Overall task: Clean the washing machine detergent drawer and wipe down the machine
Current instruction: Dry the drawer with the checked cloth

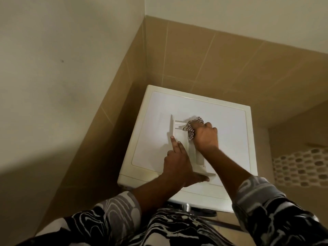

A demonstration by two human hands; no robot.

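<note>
The washing machine (229, 121) is seen in the middle of the frame, set in a tiled corner. The detergent drawer (178, 129) is laid flat on its white top, likely so it can be reached from above and wiped. The drawer is steadied by the left hand (177, 162), lower middle of the frame. Its fingers are laid straight on the drawer's left side and the thumb is spread wide. The right hand (205, 137) is stretched to the drawer's far end. Its fingers are curled tight round a checked cloth (192, 127), which is pushed into a compartment.
</note>
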